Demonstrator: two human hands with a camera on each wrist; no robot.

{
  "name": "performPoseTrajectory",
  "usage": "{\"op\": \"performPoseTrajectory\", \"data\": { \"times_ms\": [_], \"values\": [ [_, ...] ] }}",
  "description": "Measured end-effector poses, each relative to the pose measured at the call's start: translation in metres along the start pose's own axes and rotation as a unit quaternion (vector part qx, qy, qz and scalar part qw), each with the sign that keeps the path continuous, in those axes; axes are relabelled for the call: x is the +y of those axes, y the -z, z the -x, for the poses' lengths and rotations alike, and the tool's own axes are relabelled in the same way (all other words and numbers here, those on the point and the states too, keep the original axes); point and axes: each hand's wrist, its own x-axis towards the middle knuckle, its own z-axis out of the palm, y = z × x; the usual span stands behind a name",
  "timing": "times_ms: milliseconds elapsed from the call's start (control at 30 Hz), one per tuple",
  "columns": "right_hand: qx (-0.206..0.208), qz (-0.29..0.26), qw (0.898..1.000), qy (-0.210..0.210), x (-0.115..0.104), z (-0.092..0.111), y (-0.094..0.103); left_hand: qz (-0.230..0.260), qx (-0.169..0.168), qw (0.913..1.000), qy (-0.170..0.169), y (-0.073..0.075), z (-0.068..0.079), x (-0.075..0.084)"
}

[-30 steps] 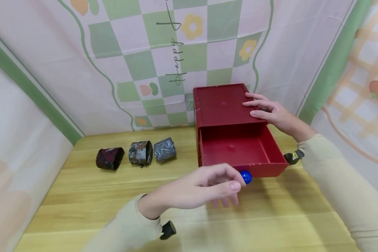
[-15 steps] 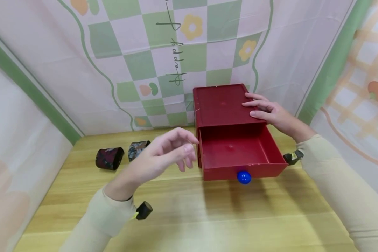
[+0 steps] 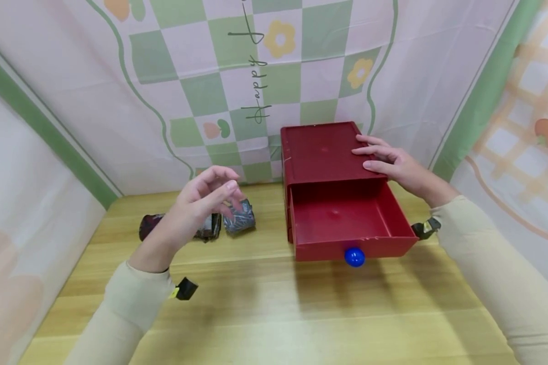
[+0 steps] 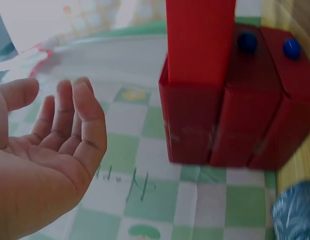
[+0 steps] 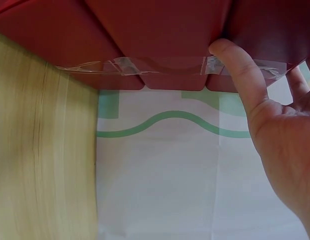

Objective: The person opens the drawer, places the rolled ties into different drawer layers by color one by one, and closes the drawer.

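My left hand, loosely curled with nothing in it, hangs over the table in front of small rolled cloth bundles. Its fingertips overlap the grey-blue bundle in the head view. Behind the hand, the camouflage bundle and the dark red one are partly hidden. A red drawer cabinet stands at the right. Its top drawer is pulled out, bare inside, with a blue knob on its front. My right hand rests on the cabinet's top right edge, thumb against its side.
Two lower drawers with blue knobs are closed in the left wrist view. Clear tape runs across the cabinet's side. A patterned cloth hangs behind the wooden table.
My left hand has moved left from the drawer's blue knob to above the cloth bundles. The right hand has stayed on the cabinet, and the drawer remains pulled out.
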Motion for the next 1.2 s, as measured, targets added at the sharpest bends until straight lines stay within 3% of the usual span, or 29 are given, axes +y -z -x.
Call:
{"op": "performPoseTrajectory", "data": {
  "times_ms": [267,567,900,1200],
  "values": [
    [-0.001,-0.005,1.000,0.000,0.000,0.000,0.000,-0.051,0.093,0.9944,-0.001,0.032,0.004,-0.014],
    [0.002,0.004,1.000,0.003,-0.001,0.001,0.000,-0.086,0.167,0.9820,0.023,0.069,0.012,-0.033],
    [0.002,0.003,1.000,-0.002,0.000,0.000,0.001,-0.154,0.198,0.9645,0.083,0.098,0.018,-0.056],
    [0.003,0.011,1.000,-0.008,0.000,0.004,0.001,-0.199,0.221,0.9488,0.106,0.119,0.022,-0.082]
  ]
}}
